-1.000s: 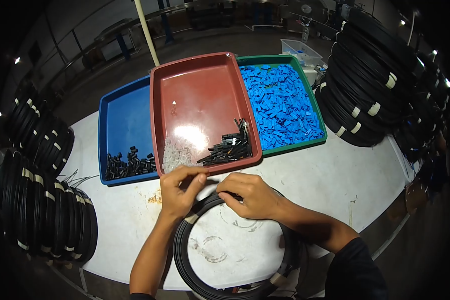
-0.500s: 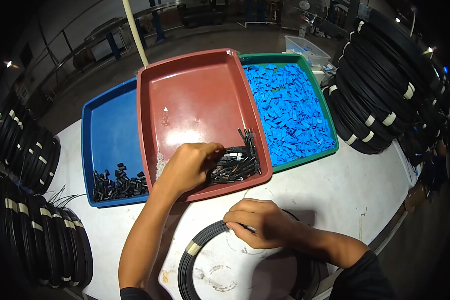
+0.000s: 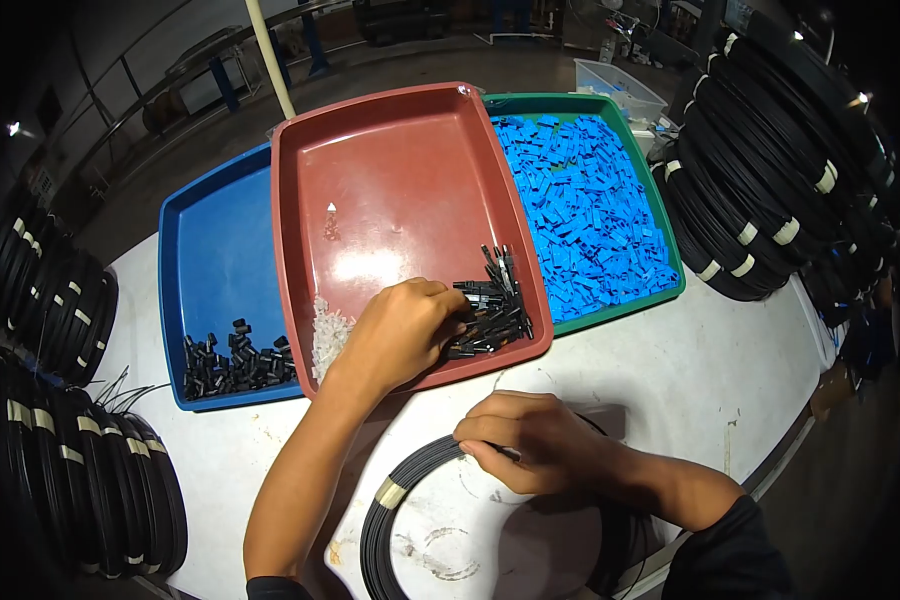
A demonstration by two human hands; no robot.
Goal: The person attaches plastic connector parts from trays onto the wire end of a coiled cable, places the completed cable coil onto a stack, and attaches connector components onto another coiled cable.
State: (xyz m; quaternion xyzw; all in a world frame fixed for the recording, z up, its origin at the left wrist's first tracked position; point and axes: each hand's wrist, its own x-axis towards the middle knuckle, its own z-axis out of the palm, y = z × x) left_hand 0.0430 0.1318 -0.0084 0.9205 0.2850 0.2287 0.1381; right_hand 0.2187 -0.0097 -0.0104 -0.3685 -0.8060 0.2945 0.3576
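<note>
My left hand (image 3: 406, 328) is inside the red tray (image 3: 410, 170), at the edge of a pile of slim black plastic parts (image 3: 495, 315). Its fingers are curled and closed; their tips are partly hidden, so what they pinch cannot be made out. To its left lies a small heap of clear plastic pieces (image 3: 327, 338). On the table in front of me, my right hand (image 3: 530, 440) is closed on the top of a coil of black cable (image 3: 378, 530), thumb and fingers pressed together. A pale tape band (image 3: 391, 493) wraps the coil.
A blue tray (image 3: 215, 200) with short black pieces (image 3: 232, 365) stands left, partly under the red tray. At right, a green tray (image 3: 625, 140) holds many blue clips (image 3: 590, 220). Stacked cable coils flank both sides (image 3: 90, 490), (image 3: 760, 180). A clear bin (image 3: 620, 90) stands behind.
My left hand has shifted slightly right in the red tray, uncovering more of the clear pieces. My right hand stays on the coil. The view has moved a little.
</note>
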